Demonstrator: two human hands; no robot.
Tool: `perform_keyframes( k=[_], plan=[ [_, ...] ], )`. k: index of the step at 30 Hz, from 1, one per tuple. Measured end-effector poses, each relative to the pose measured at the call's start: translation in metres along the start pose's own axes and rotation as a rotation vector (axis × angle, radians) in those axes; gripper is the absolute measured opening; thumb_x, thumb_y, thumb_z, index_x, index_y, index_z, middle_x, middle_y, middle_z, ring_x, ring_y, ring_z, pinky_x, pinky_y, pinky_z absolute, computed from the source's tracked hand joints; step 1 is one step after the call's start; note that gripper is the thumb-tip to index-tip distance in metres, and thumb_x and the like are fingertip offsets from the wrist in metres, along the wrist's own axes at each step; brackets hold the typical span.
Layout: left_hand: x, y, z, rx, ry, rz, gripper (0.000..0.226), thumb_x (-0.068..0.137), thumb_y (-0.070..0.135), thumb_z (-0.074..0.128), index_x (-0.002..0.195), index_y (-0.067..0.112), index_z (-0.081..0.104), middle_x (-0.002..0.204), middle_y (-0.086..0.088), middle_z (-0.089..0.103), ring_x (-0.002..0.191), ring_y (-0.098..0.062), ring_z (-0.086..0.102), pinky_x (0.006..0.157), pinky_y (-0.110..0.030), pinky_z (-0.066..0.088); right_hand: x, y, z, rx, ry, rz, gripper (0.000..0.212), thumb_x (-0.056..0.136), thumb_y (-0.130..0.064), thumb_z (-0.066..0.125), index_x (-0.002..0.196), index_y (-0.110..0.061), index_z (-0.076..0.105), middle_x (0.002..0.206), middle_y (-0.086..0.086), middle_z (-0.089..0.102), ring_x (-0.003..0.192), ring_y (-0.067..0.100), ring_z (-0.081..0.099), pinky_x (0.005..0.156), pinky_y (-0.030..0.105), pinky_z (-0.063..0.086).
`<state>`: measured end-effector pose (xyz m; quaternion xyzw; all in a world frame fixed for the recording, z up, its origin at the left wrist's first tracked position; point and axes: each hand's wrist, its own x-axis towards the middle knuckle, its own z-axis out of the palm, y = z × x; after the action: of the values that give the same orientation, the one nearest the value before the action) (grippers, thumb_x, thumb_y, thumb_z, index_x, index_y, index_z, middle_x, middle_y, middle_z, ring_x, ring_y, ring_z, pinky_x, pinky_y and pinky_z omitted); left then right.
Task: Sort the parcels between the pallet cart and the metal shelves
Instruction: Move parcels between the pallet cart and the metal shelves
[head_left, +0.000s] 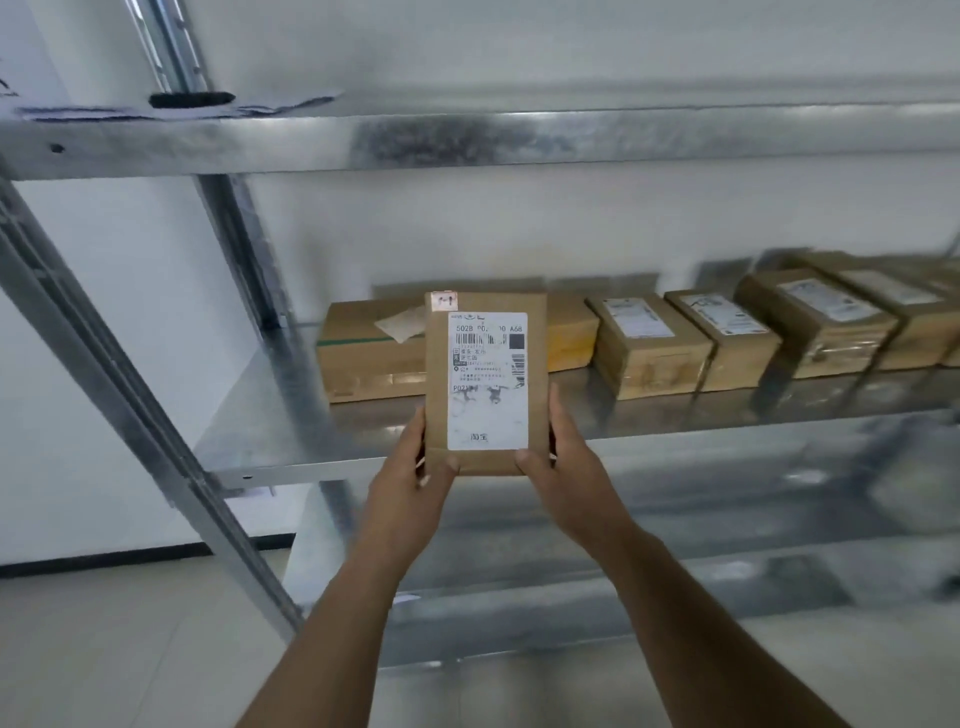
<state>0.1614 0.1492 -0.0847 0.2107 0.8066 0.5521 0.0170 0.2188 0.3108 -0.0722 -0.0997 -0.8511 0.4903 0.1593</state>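
Observation:
I hold a small brown cardboard parcel (485, 382) upright in front of the metal shelves (291, 447), its white shipping label facing me. My left hand (415, 470) grips its lower left edge, thumb on the front. My right hand (563, 462) grips the lower right edge the same way. Behind it, on the middle shelf, a larger brown box with green tape (371, 353) lies flat. To the right a row of several labelled brown parcels (654, 343) lines the same shelf. The pallet cart is out of view.
The upper shelf (467, 137) crosses overhead, with a dark object (192, 98) and papers on its left end. A slanted shelf post (130, 395) stands at the left. Lower shelves (727, 525) lie below my arms. White wall behind, pale tiled floor (119, 644) at lower left.

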Motion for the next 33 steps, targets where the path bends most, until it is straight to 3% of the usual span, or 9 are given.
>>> perform_keyframes(
  k=[2, 4, 8, 13, 16, 17, 22, 27, 33],
  plan=[
    [0.003, 0.013, 0.030, -0.016, -0.021, 0.007, 0.063, 0.093, 0.018, 0.055, 0.144, 0.042, 0.027, 0.128, 0.017, 0.056, 0.113, -0.002, 0.055, 0.094, -0.022, 0.045, -0.006, 0.012, -0.029, 0.018, 0.038, -0.001, 0.063, 0.098, -0.022, 0.048, 0.150, -0.032, 0.013, 0.146, -0.010, 0.043, 0.130, 0.009, 0.044, 0.104, 0.037, 0.044],
    [0.003, 0.027, 0.065, -0.027, -0.042, 0.020, 0.065, 0.091, 0.015, 0.056, 0.143, 0.042, 0.029, 0.125, 0.019, 0.057, 0.110, 0.004, 0.054, 0.085, -0.007, 0.042, -0.014, 0.028, -0.061, 0.025, 0.084, 0.007, 0.058, 0.098, -0.024, 0.049, 0.144, -0.040, 0.018, 0.143, -0.014, 0.046, 0.127, 0.006, 0.046, 0.100, 0.030, 0.046],
    [0.000, 0.058, 0.138, -0.070, -0.145, 0.026, 0.063, 0.092, 0.016, 0.056, 0.143, 0.040, 0.028, 0.122, 0.022, 0.057, 0.107, 0.013, 0.051, 0.080, 0.000, 0.041, -0.031, 0.060, -0.132, -0.002, 0.149, 0.029, 0.054, 0.097, -0.025, 0.050, 0.136, -0.048, 0.019, 0.132, -0.025, 0.047, 0.113, -0.004, 0.049, 0.078, 0.004, 0.044],
    [-0.001, 0.101, 0.220, -0.072, -0.220, 0.055, 0.066, 0.093, 0.020, 0.054, 0.145, 0.043, 0.022, 0.131, 0.017, 0.054, 0.117, -0.004, 0.051, 0.095, -0.021, 0.043, -0.048, 0.096, -0.214, -0.057, 0.215, 0.073, 0.060, 0.097, -0.027, 0.048, 0.148, -0.028, 0.018, 0.141, -0.012, 0.049, 0.123, 0.008, 0.050, 0.099, 0.031, 0.047],
    [-0.005, 0.122, 0.263, -0.078, -0.258, 0.060, 0.066, 0.093, 0.022, 0.055, 0.145, 0.044, 0.021, 0.132, 0.016, 0.054, 0.119, -0.005, 0.051, 0.102, -0.033, 0.043, -0.058, 0.117, -0.256, -0.094, 0.274, 0.047, 0.044, 0.097, -0.026, 0.049, 0.133, -0.037, 0.028, 0.125, -0.026, 0.052, 0.110, -0.001, 0.052, 0.081, 0.009, 0.048],
    [-0.006, 0.127, 0.277, -0.080, -0.264, 0.061, 0.066, 0.093, 0.022, 0.055, 0.145, 0.043, 0.021, 0.132, 0.016, 0.054, 0.118, -0.005, 0.051, 0.102, -0.035, 0.043, -0.061, 0.124, -0.268, -0.103, 0.289, 0.052, 0.043, 0.097, -0.026, 0.049, 0.132, -0.036, 0.028, 0.123, -0.027, 0.052, 0.109, 0.000, 0.052, 0.079, 0.009, 0.048],
    [-0.011, 0.149, 0.344, -0.088, -0.301, 0.063, 0.067, 0.093, 0.022, 0.056, 0.146, 0.043, 0.021, 0.131, 0.017, 0.054, 0.116, -0.005, 0.053, 0.095, -0.026, 0.046, -0.073, 0.166, -0.328, -0.141, 0.292, 0.106, 0.061, 0.098, -0.026, 0.047, 0.150, -0.022, 0.015, 0.143, -0.001, 0.046, 0.126, 0.017, 0.048, 0.097, 0.042, 0.049],
    [-0.012, 0.170, 0.406, -0.079, -0.379, 0.057, 0.067, 0.093, 0.025, 0.055, 0.143, 0.050, 0.018, 0.127, 0.023, 0.053, 0.109, 0.003, 0.053, 0.079, -0.011, 0.038, -0.092, 0.199, -0.381, -0.102, 0.345, 0.125, 0.062, 0.098, -0.020, 0.050, 0.149, -0.020, 0.016, 0.145, -0.001, 0.043, 0.128, 0.019, 0.045, 0.094, 0.044, 0.051],
    [0.001, 0.194, 0.478, -0.055, -0.505, 0.131, 0.067, 0.092, 0.023, 0.054, 0.145, 0.045, 0.020, 0.131, 0.023, 0.050, 0.114, -0.001, 0.050, 0.087, -0.016, 0.040, -0.112, 0.228, -0.435, -0.088, 0.436, 0.200, 0.071, 0.097, -0.011, 0.048, 0.152, -0.025, 0.006, 0.151, -0.003, 0.035, 0.134, 0.019, 0.040, 0.098, 0.049, 0.048]
  ],
)
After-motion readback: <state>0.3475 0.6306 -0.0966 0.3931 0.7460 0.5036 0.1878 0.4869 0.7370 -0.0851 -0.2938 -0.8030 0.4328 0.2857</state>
